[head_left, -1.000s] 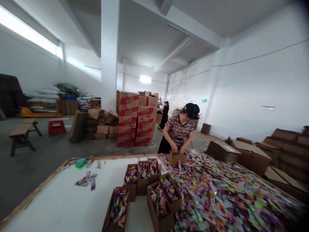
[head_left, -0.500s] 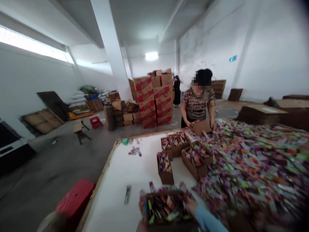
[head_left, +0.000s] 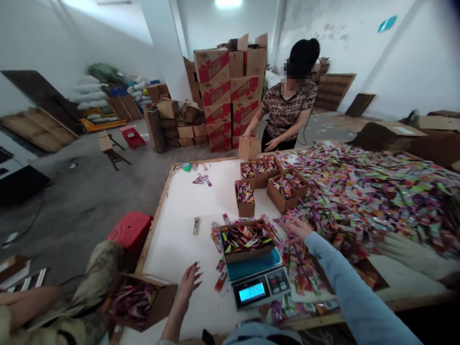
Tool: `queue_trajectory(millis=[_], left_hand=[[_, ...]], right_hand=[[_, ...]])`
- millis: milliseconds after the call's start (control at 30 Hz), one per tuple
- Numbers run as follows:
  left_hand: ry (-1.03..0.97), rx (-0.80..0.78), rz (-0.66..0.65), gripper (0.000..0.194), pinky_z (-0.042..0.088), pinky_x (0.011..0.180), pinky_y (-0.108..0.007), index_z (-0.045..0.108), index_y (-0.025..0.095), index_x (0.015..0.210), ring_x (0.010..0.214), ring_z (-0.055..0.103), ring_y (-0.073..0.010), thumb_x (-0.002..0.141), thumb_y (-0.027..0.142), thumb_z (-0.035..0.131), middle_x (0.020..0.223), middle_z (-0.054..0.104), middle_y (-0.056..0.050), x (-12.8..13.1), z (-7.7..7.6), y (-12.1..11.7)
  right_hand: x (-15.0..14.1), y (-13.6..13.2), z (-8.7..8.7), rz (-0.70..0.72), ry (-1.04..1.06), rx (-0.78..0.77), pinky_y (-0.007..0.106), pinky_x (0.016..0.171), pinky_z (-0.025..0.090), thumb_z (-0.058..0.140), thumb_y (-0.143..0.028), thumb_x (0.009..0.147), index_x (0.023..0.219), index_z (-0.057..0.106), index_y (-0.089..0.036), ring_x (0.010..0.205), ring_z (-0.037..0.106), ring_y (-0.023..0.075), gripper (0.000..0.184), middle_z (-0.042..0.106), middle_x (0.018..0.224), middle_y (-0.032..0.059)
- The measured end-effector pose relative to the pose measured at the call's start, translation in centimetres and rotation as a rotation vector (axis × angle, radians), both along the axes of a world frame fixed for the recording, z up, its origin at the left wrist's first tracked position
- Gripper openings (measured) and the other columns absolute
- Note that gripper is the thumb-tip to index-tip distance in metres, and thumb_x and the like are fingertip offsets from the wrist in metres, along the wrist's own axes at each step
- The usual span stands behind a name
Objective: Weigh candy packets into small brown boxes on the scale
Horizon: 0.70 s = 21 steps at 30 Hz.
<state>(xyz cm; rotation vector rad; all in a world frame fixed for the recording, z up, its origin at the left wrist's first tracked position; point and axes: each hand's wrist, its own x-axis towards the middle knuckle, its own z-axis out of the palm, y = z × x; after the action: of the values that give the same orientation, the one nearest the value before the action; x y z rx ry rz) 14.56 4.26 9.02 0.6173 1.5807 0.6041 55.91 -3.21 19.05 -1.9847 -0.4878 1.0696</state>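
Observation:
A small cardboard box (head_left: 247, 256) full of colourful stick-shaped packets sits on a digital scale (head_left: 260, 287) with a lit blue display. To the left of the scale, my left hand (head_left: 188, 281) is held above the white tabletop (head_left: 172, 249), fingers apart and holding nothing. My right hand (head_left: 298, 227), at the end of a light blue sleeve, is beyond the box's right side with its fingers stretched out over loose packets (head_left: 298, 263). I see nothing in its grasp. More packets lie scattered around the scale.
A large heap of packets (head_left: 366, 191) covers the table's right side, where another person's gloved hand (head_left: 406, 249) rests. Filled boxes (head_left: 246, 208) stand farther back. Across the table a co-worker (head_left: 289, 110) handles a carton (head_left: 249, 147). Another filled box (head_left: 160, 304) is at the left edge.
Both my hands have left the filled box, which now rests on the scale. My left hand is out to the left, my right by the loose packets. The view has tilted downward.

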Motion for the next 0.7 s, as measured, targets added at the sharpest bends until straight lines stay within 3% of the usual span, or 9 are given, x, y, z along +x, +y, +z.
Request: queue_trajectory(millis=[167,333,433,567,633,700], left_hand=[[-0.008,0.001,-0.023,0.024,0.051,0.079,-0.036,0.059,0.017,0.095,0.108,0.059,-0.0272,0.080,0.035,0.055,0.120,0.059,-0.016,0.6,-0.7,-0.8],[-0.045,0.017,-0.051,0.025,0.051,0.079,-0.033,0.058,0.017,0.099,0.108,0.059,-0.0251,0.082,0.034,0.052,0.125,0.056,-0.016,1.8,0.5,-1.7],[-0.038,0.029,-0.065,0.027,0.051,0.079,-0.032,0.057,0.017,0.104,0.110,0.058,-0.0250,0.084,0.033,0.049,0.126,0.055,-0.016,2.7,1.5,-1.9],[-0.028,0.089,-0.113,0.032,0.050,0.081,-0.034,0.054,0.016,0.111,0.110,0.057,-0.0253,0.085,0.033,0.045,0.128,0.053,-0.016,4.5,2.7,-1.2],[-0.047,0.147,-0.150,0.036,0.051,0.080,-0.034,0.052,0.015,0.114,0.108,0.058,-0.0253,0.085,0.033,0.044,0.129,0.053,-0.017,5.4,3.3,-0.9],[-0.052,0.194,-0.167,0.036,0.051,0.080,-0.035,0.052,0.015,0.115,0.107,0.058,-0.0255,0.084,0.034,0.045,0.129,0.052,-0.017,5.9,3.7,-0.9]], right_hand=[[0.7,-0.8,0.1,-0.027,0.012,0.017,0.031,0.052,0.053,0.061,-0.034,0.071,0.123,0.050,-0.016,0.080,0.063,0.0218,0.056,0.055,0.116,0.0185],[0.1,-0.8,-0.4,0.022,-0.015,0.069,0.030,0.050,0.051,0.060,-0.032,0.070,0.116,0.053,-0.014,0.072,0.062,0.0201,0.050,0.062,0.098,0.0135],[-1.3,0.0,0.0,0.158,-0.168,0.210,0.028,0.054,0.050,0.056,-0.028,0.071,0.106,0.056,-0.012,0.067,0.061,0.0167,0.038,0.063,0.082,0.0075],[-3.1,2.2,1.5,0.470,-0.491,0.419,0.024,0.064,0.047,0.050,-0.021,0.073,0.086,0.061,-0.014,0.067,0.058,0.0134,0.019,0.063,0.074,0.0033],[-2.8,3.2,1.8,0.511,-0.616,0.324,0.024,0.064,0.045,0.049,-0.019,0.073,0.086,0.062,-0.015,0.066,0.058,0.0131,0.019,0.063,0.069,0.0013],[-1.6,3.3,1.2,0.467,-0.695,0.159,0.025,0.065,0.044,0.052,-0.017,0.071,0.084,0.063,-0.015,0.062,0.057,0.0138,0.017,0.062,0.062,0.0002]])
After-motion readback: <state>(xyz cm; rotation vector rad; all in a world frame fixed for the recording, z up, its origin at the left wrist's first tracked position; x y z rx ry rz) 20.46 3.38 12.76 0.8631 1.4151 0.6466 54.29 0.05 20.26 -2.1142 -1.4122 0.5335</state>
